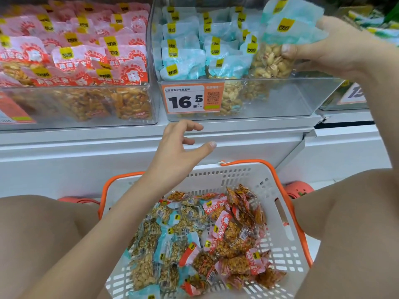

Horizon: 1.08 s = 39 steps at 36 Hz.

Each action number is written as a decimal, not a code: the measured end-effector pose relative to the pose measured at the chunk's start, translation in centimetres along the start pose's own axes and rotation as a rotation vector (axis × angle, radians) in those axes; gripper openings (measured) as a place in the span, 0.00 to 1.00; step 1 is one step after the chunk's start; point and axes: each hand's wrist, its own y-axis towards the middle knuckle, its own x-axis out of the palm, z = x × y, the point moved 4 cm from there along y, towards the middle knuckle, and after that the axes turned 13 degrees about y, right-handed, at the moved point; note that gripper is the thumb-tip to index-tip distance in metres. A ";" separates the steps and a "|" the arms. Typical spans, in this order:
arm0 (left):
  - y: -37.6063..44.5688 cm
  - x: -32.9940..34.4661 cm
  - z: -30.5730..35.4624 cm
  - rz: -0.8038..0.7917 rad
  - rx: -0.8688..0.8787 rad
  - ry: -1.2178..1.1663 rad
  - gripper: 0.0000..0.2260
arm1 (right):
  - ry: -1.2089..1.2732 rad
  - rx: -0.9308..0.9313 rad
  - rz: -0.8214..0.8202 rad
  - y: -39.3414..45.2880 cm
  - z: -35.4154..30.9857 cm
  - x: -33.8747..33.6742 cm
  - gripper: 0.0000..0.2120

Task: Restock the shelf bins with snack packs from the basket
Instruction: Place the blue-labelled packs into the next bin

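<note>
While the right hand (336, 50) is up at the shelf, it's holding a small bunch of blue peanut packs (287, 37), thumb pinched on the front of the clear part where you can see the nuts. That bunch sits right over the right end of the blue bin (280, 98), the clear one in the middle with the 16.5 price tag (192, 99) stuck on its front. That bin already has rows of the same blue packs standing up on its left side, and the right part looks mostly bare through the clear wall.

The left hand (183, 145) is lower down, hanging in front of the white shelf edge (86, 139) just under the price tag. Fingers are spread and loosely curved, thumb out to the side, nothing in it and not touching anything as far as I can tell.

To the left is the red bin (75, 100), pretty much packed full of red-and-pink peanut packs (71, 55). There's another bin off to the far right but it's cut off and blurry.

Down below, the white basket (278, 212) with orange handles sits between the person's knees, right up against the shelf base. It's got a loose pile in it, blue packs (155, 240) mostly on the left and red packs (235, 229) mostly on the right, all jumbled and overlapping.
</note>
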 end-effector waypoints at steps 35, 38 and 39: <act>-0.4 0.6 -0.1 -0.044 0.003 0.018 0.12 | -0.106 0.084 0.195 0.0 0.8 -0.8 0.13; -0.5 0.6 -0.2 -0.047 0.011 0.029 0.12 | -0.116 0.129 0.153 0.2 0.7 -0.6 0.15; -0.5 0.6 -0.2 -0.047 0.013 0.038 0.12 | -0.110 0.119 0.160 0.3 0.6 -0.5 0.13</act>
